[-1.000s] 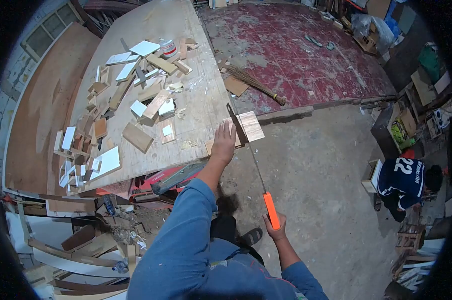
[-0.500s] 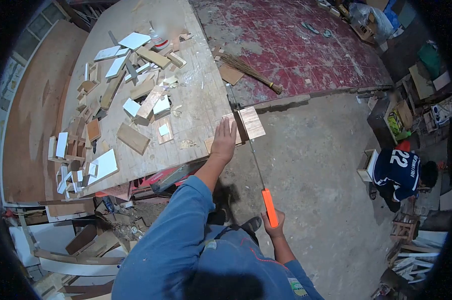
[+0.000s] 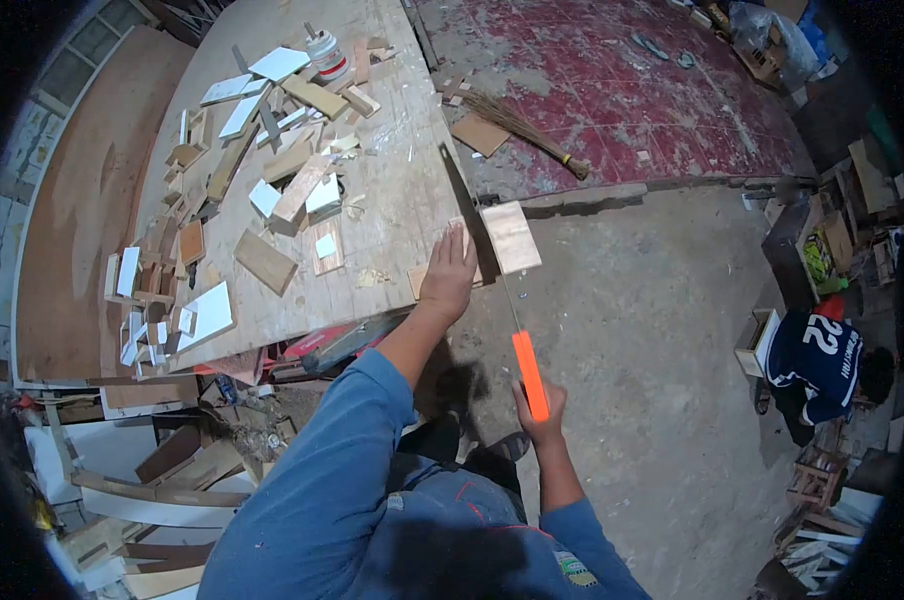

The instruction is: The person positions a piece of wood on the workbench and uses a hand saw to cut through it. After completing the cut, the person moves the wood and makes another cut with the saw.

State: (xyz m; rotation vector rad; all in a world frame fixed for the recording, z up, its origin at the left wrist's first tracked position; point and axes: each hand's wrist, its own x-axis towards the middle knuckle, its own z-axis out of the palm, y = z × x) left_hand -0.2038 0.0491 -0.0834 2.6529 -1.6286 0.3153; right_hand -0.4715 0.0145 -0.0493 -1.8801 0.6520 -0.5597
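My left hand (image 3: 447,275) lies flat, fingers stretched out, pressing a piece of wood down at the right edge of the workbench (image 3: 392,215). The end of that wooden board (image 3: 512,238) juts out past the edge over the floor. Low on the right, my right hand (image 3: 544,408) is wrapped round the orange handle of a handsaw (image 3: 531,375). The saw's thin blade runs up from the handle to the overhanging board and is partly hidden there. A small flat wood piece (image 3: 419,280) shows beside my left wrist.
Wood offcuts (image 3: 266,262) and white-faced pieces (image 3: 206,318) crowd the bench's left half, near a white container (image 3: 327,55). A broom (image 3: 532,135) lies on the red floor. At the right, a person in a dark shirt (image 3: 817,355) bends over beside stacked scrap.
My right hand has pushed the saw forward, bringing its handle closer to the board. The left hand keeps its place on the wood, and the view has shifted slightly.
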